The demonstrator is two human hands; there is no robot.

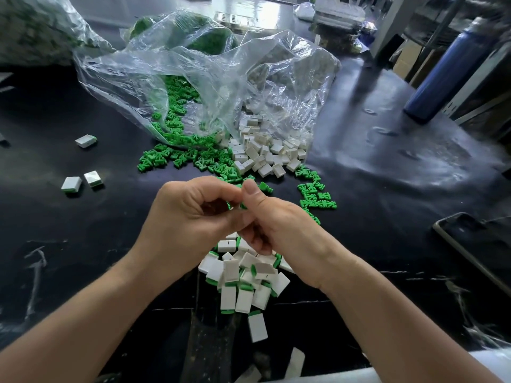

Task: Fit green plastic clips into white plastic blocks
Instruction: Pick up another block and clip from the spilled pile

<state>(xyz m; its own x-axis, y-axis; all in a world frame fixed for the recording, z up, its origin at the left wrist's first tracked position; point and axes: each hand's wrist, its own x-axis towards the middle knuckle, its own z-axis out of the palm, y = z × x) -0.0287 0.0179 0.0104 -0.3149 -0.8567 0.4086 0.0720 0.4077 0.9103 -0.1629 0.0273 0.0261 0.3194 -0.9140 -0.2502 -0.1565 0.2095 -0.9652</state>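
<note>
Head cam: L hand (pixel 188 217), R hand (pixel 279 228) fingers curled, pinching green clip (pixel 229 205) btwn them, mostly hidden.

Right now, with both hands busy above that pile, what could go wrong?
The green clip pinched between left hand and right hand is small; it could slip and vanish into the finished pile below. One finished block lies apart, nearest the person, where it might be knocked off the table.
</note>
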